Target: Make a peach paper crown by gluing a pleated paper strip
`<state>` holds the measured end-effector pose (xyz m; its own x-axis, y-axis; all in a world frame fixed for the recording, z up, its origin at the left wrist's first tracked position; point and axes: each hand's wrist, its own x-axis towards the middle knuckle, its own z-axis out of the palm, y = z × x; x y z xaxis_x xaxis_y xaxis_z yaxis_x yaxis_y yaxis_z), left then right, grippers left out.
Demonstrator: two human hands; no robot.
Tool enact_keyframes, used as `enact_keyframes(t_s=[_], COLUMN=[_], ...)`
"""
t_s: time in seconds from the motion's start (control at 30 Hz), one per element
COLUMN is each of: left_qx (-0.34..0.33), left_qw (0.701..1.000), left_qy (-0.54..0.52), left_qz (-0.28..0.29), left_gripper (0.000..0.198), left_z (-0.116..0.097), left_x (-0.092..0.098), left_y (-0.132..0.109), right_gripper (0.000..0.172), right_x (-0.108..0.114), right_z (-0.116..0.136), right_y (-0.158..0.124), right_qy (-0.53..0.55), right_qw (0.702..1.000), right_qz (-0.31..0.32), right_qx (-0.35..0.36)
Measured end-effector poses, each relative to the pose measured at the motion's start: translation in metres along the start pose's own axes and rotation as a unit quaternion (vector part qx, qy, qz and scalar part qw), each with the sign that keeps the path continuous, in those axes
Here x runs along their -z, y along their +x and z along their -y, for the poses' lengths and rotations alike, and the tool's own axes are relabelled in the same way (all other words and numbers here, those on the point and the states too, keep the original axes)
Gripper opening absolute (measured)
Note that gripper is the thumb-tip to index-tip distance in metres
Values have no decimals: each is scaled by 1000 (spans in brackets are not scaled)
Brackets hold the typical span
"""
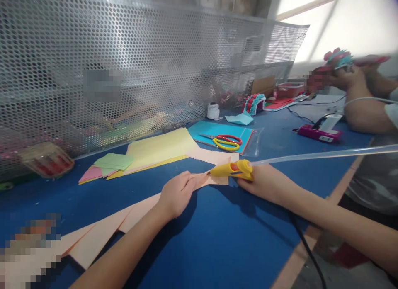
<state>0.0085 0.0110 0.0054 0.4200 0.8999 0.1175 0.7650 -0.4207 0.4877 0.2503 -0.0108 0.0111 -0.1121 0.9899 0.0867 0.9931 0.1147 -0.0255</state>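
Note:
My left hand (175,193) is closed in a pinch on a folded peach paper piece (214,180) lying on the blue table (217,239). My right hand (264,182) grips a yellow glue gun (231,169) with a long clear glue stick (323,154) sticking out to the right. The gun's nozzle points left at the peach piece, close to my left fingertips. More peach sheets (102,233) lie under my left forearm.
Yellow paper (161,150), green and pink squares (113,161), and red and yellow scissors (225,142) on a cyan sheet lie behind. A perforated metal screen (139,65) backs the table. Another person's hands (348,79) hold a paper craft at right, beside a pink device (319,133).

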Motion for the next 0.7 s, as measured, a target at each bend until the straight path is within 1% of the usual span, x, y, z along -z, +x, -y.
enact_keyframes(t_s=[0.07,0.13,0.2,0.3,0.4,0.5,0.6,0.7], left_qx=[8,15,19,21,13,14,19,1], left_qw=[1000,1000,1000,1000,1000,1000,1000,1000], left_qy=[2,4,6,9,8,10,13,9], left_qz=[-1,-1,-1,3,5,0,-5,4], left_gripper=[44,44,45,46,46,46,47,46], left_z=[0,0,-1,-2,-2,-1,0,0], left_x=[0,0,0,1,1,0,0,1], left_y=[0,0,0,0,0,0,-1,-1], right_gripper=[28,29,30,34,34,31,29,26], right_x=[-2,-4,-4,-3,-1,-1,0,0], right_z=[-1,-3,-5,-7,-6,-4,-2,-3], right_y=[-1,-2,-3,-4,-5,-6,-7,-7], right_qy=[-21,-23,-3,15,0,7,17,25], right_qw=[1000,998,995,991,990,991,992,994], right_qz=[-10,-31,-44,-32,-26,-31,-32,-40], right_qx=[11,47,93,129,136,133,118,99])
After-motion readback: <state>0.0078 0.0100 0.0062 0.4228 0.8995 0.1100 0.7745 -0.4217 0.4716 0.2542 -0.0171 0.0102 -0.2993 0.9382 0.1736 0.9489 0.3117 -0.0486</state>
